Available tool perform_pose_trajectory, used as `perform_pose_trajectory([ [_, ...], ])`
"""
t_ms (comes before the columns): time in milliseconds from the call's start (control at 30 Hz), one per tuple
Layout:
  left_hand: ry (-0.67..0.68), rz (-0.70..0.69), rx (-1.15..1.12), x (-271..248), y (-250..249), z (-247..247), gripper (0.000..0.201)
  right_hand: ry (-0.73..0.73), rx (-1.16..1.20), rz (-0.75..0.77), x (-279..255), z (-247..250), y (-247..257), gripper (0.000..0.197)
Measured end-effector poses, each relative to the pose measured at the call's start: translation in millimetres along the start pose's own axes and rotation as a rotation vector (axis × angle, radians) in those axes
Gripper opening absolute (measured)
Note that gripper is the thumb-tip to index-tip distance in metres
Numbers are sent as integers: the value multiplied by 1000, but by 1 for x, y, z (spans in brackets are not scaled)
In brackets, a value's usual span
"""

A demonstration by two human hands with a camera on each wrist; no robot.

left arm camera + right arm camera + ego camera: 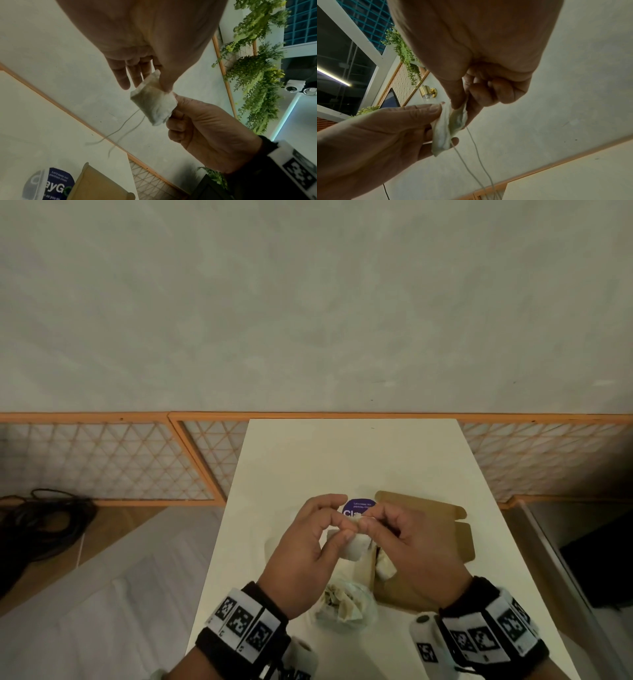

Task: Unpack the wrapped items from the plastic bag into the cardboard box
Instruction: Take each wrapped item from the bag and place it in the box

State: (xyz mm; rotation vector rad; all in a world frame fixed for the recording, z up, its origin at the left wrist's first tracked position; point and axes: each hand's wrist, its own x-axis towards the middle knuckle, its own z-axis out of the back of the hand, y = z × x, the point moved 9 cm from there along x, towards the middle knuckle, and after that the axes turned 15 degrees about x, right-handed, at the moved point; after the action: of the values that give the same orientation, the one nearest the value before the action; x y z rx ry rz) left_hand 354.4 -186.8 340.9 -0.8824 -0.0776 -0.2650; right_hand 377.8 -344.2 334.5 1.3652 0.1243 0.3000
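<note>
Head view: both hands (359,542) pinch a tea bag (354,546) above the table (342,460).

A white table (342,460) stands against a pale wall (308,302), flanked by orange-framed lattice panels (102,460). A purple round sticker (358,506) lies on the tabletop. Black cables (44,522) coil on the floor. Green hanging plants (257,81) and a gold wall lamp (428,92) decorate the wall.

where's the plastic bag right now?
Head view: the plastic bag lies crumpled on the white table, near edge, between the two wrists, just left of the cardboard box and below the raised hands.
</note>
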Motion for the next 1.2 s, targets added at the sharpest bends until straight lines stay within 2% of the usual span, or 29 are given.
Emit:
perform_pose_trajectory([
  [167, -55, -52, 54, 5, -3, 3, 14, 13, 58, 8, 0, -2, 6, 18],
  [433, -53, 11, -63, 11, -8, 7, 13, 32, 122, 1, 0, -4, 7, 29],
  [533, -34, 46, -103, 12, -8, 6, 22, 45, 154, -10, 1, -5, 7, 23],
  [600, -46, 52, -61, 12, -4, 6, 16, 46, 134, -17, 1, -4, 7, 20],
  [733, -58, 62, -19, 13, 1, 5, 11, -14, 162, 4, -1, -1, 13, 28],
  [833, -51, 36, 7, 13, 0, 2, 13, 35, 192, -52, -2, -4, 5, 40],
  [933, -59, 22, -4, 14, 1, -2, 12, 119, 170, -30, -2, -9, 2, 26],
  [1000, -73, 8, 1, 15, 0, -3, 13, 118, 142, -28, 0, -10, -4, 7],
  [1033, -79, 1, 10, 16, -2, -4, 13, 101, 119, -23, 0, -8, -6, 7],
  [1200, -55, 7, 20, 19, -1, -13, 14, 56, 87, -7, 5, 0, -19, 33],
])
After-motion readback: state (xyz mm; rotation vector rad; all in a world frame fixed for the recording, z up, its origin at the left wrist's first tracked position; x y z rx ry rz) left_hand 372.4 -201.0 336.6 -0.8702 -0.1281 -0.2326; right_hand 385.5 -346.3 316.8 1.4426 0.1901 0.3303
